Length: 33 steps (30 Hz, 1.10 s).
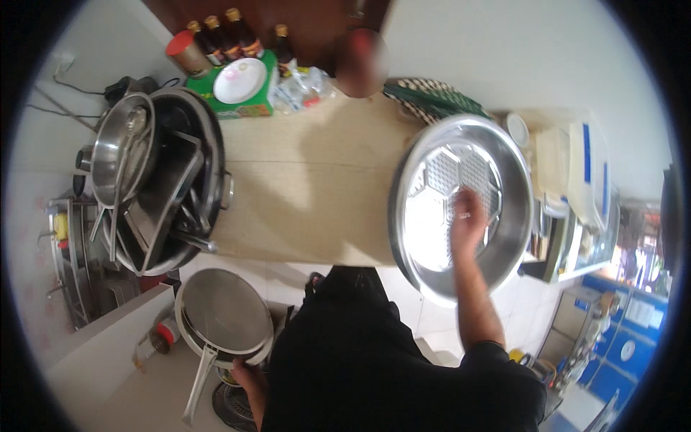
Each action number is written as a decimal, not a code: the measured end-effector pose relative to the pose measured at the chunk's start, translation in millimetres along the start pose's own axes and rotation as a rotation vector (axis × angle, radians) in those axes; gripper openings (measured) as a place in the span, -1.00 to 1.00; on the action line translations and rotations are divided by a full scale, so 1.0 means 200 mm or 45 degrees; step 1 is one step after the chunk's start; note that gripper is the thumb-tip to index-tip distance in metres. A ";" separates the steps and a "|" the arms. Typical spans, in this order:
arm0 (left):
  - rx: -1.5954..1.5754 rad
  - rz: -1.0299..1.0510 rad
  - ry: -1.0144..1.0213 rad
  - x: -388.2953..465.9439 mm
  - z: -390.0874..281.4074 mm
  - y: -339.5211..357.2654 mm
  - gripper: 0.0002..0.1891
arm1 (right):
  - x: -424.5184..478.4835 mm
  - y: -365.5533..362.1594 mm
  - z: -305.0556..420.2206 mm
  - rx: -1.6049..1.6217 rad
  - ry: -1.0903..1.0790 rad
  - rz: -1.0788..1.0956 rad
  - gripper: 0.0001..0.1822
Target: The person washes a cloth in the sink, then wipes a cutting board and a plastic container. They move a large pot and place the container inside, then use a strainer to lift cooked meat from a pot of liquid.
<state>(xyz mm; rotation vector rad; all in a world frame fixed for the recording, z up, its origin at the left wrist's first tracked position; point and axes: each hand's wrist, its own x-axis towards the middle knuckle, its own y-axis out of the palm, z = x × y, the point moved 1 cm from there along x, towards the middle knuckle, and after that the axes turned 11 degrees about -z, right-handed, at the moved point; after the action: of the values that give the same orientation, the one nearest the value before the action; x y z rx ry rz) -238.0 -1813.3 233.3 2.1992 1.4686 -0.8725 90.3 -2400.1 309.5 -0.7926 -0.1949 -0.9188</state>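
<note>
My left hand point(247, 376) is at the near rim of a metal bowl point(266, 353), fingers closed around the edge and partly hidden. A round fine-mesh strainer point(224, 308) with a long metal handle point(201, 380) rests over that bowl. On the right, my right hand point(467, 218) reaches into a wide stainless steel basin point(510, 237), above its bright bottom. A metal piece with hexagonal perforated panels point(444, 168) shows at the basin's bottom. My right fingers are blurred, so whether they hold anything is unclear.
A pale table point(307, 200) spans the middle. At left, a large dark pan point(216, 146) holds a steel bowl point(102, 178), a rectangular tray point(175, 167) and utensils. Bottles point(243, 32) and a green box point(264, 100) stand behind. A burner point(229, 405) lies below the strainer.
</note>
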 end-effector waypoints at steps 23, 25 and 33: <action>0.111 0.050 0.033 0.05 0.09 -0.56 -0.54 | -1.01 -0.92 -0.87 0.625 1.367 -0.113 -0.76; -0.003 0.121 0.078 0.07 0.14 -0.61 -0.58 | -1.07 -0.85 -0.72 0.692 1.363 -0.097 -0.76; -0.055 0.067 0.040 -0.37 0.16 -0.42 -0.47 | -1.18 -0.37 -0.31 0.822 1.494 0.341 -0.58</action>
<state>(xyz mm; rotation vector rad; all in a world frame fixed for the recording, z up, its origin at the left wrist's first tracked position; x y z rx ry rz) -343.9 -1850.9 262.3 2.2190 1.4237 -0.7852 -121.4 -2318.1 194.7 0.3746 0.6103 -0.8589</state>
